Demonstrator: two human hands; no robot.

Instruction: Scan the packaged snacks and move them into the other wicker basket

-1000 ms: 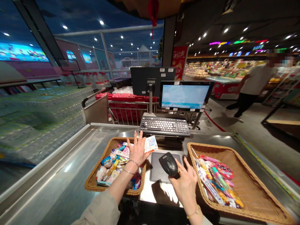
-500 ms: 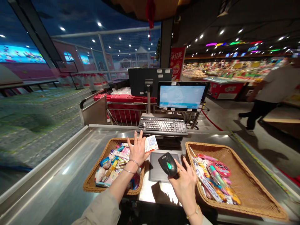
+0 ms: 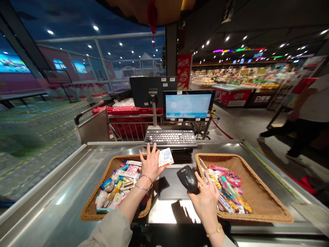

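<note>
Before keyboard (image 3: 170, 138): left grip (image 3: 151, 167) holding white pack (image 3: 166, 157), forearm (image 3: 131, 203) across left basket (image 3: 90, 215); right grip (image 3: 206, 199) around scanner (image 3: 187, 178).

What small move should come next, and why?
Probably bring the white pack in the left hand slightly nearer the black scanner: the right hand already holds the scanner beside it, and a gap shows between pack and scanner.

- Left hand (image 3: 151, 167): holds a white printed box (image 3: 166, 157) at its 2 o'clock.
- Right hand (image 3: 205, 198): grips a black scanner (image 3: 187, 178) at its 10 o'clock.
- Packet-filled wicker basket (image 3: 96, 187): left hand's 8 o'clock.
- Second basket (image 3: 260, 193): right hand's 3 o'clock.
</note>
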